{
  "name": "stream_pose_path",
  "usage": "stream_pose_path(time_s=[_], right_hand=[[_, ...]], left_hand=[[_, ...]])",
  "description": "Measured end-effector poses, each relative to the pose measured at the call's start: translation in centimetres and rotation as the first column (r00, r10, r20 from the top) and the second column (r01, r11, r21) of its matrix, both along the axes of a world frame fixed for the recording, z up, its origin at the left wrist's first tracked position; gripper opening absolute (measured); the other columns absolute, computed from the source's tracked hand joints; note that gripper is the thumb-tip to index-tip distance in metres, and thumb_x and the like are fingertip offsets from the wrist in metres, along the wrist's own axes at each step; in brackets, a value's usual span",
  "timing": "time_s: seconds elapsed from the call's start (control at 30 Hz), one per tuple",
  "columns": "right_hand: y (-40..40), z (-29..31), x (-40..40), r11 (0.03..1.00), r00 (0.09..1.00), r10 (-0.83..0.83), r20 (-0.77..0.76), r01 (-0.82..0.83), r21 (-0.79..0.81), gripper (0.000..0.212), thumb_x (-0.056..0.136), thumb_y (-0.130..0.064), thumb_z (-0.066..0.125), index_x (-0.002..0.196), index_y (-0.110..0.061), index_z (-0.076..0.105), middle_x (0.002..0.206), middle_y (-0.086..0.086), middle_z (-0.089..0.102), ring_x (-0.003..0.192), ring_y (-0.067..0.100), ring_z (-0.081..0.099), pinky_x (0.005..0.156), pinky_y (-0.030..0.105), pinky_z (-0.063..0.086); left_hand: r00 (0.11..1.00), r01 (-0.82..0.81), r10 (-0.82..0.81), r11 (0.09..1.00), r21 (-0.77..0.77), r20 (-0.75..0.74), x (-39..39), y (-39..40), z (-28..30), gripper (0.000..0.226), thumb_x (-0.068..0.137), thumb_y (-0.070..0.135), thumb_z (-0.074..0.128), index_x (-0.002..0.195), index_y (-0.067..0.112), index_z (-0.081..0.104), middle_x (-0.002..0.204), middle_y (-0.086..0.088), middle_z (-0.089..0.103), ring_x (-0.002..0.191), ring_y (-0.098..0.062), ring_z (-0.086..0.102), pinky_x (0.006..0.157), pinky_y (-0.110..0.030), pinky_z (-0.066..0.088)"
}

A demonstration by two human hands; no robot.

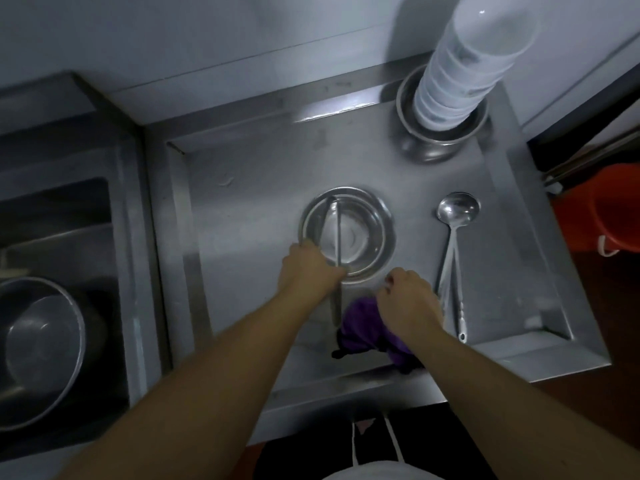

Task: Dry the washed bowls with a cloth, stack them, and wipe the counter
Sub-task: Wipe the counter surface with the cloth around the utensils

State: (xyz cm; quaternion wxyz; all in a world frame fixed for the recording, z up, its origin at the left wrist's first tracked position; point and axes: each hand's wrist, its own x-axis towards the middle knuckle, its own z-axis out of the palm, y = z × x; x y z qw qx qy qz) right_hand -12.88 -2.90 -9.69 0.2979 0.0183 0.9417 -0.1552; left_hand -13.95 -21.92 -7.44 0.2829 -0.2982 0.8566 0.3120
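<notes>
A steel bowl (360, 233) sits in the middle of the steel counter tray (242, 188), with two long utensil handles (338, 233) lying across it. My left hand (308, 268) grips the bowl's near-left rim, its fingers over the handles. Just right of it, my right hand (408, 299) is closed on a purple cloth (363, 330) bunched on the counter near the front edge. A tall leaning stack of white bowls (467, 71) stands in a steel bowl (429, 143) at the back right.
Two steel ladles (453, 237) lie on the right of the tray. A sink (69, 237) on the left holds a large steel pot (38, 348). An orange bucket (609, 213) stands on the floor at right.
</notes>
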Motion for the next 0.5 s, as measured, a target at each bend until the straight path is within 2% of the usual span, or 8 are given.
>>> stream_pose_path(time_s=[0.17, 0.27, 0.4, 0.5], right_hand=[[7.6, 0.0, -1.4, 0.987, 0.99, -0.14, 0.021, 0.138, 0.087, 0.025, 0.104, -0.022, 0.048, 0.121, -0.011, 0.062, 0.127, 0.014, 0.062, 0.115, 0.037, 0.059, 0.095, 0.042, 0.047], [12.2, 0.3, -2.0, 0.967, 0.971, -0.238, 0.011, 0.236, 0.092, 0.026, 0.103, -0.021, 0.048, 0.123, -0.013, 0.062, 0.127, 0.013, 0.061, 0.115, 0.037, 0.058, 0.096, 0.042, 0.047], [16.8, 0.7, -2.2, 0.942, 0.943, -0.332, -0.001, 0.331, 0.058, 0.025, 0.102, -0.019, 0.048, 0.121, -0.016, 0.063, 0.124, 0.013, 0.064, 0.111, 0.037, 0.06, 0.097, 0.049, 0.052], [19.7, 0.9, -2.2, 0.918, 0.919, -0.394, -0.001, 0.394, 0.047, 0.025, 0.1, -0.017, 0.049, 0.12, -0.018, 0.064, 0.122, 0.014, 0.068, 0.113, 0.039, 0.062, 0.097, 0.047, 0.053]], left_hand=[[0.991, 0.135, -0.136, 0.989, 0.058, 0.011, -1.2, 9.7, -0.2, 0.08, 0.081, 0.049, 0.079, 0.14, 0.004, 0.048, 0.136, -0.016, 0.054, 0.12, -0.034, 0.06, 0.097, -0.046, 0.057], [0.984, 0.176, -0.177, 0.983, 0.059, 0.016, -1.8, 14.9, -0.7, 0.077, 0.078, 0.048, 0.08, 0.134, 0.004, 0.052, 0.129, -0.015, 0.061, 0.113, -0.034, 0.065, 0.092, -0.049, 0.06], [0.987, 0.154, -0.155, 0.988, 0.034, 0.05, -2.2, 19.6, -1.7, 0.074, 0.078, 0.053, 0.08, 0.132, 0.011, 0.05, 0.127, -0.009, 0.055, 0.114, -0.031, 0.062, 0.089, -0.045, 0.06], [0.991, 0.089, -0.091, 0.996, 0.024, 0.095, -2.2, 22.3, -2.6, 0.077, 0.079, 0.052, 0.08, 0.135, 0.012, 0.048, 0.132, -0.009, 0.052, 0.119, -0.033, 0.06, 0.094, -0.045, 0.058]])
